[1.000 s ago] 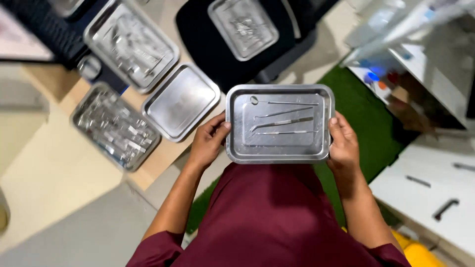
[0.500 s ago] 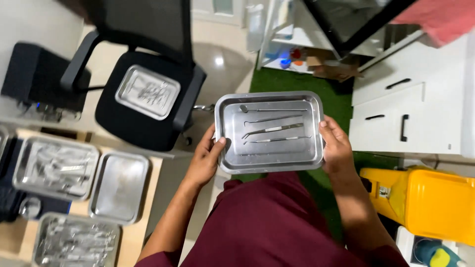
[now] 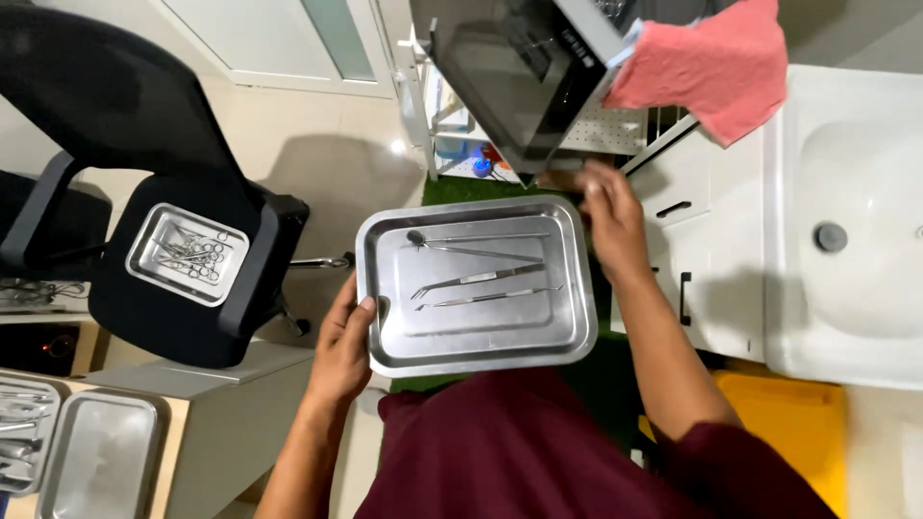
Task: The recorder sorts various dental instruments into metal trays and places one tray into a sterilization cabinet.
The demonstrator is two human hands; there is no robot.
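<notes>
Taking the held steel tray [image 3: 385,288] as the landmark, four steel trays show in all. Far to its lower left, on the wooden table [image 3: 178,432], two trays sit side by side: a tray cut by the frame edge [image 3: 19,437] that carries several metal tools, and beside it an empty tray [image 3: 101,461]. Up and to the left of the held tray, a smaller tray [image 3: 144,255] rests on the seat of a black chair [image 3: 192,327] and holds a loose heap of metal instruments, too tangled to count.

The left hand [image 3: 341,351] grips the held tray at its left rim, thumb over the edge and fingers beneath. The tray sits level in front of the person's maroon top [image 3: 500,452]. Inside it lie three slender instruments: a mouth mirror [image 3: 476,237] nearest the far rim, tweezers [image 3: 478,280] in the middle, and a thin probe [image 3: 490,297] nearest the body. All three lie lengthwise and close together.

The right hand [image 3: 608,216] is off the tray, just past its upper right corner, fingers loosely curled at the lower edge of a dark cabinet door [image 3: 510,86]; whether it grips the door cannot be told. Right of that door hangs one pink cloth [image 3: 716,67]. Farthest right of the tray is one white sink [image 3: 856,192], and below it one yellow bin [image 3: 784,432].
</notes>
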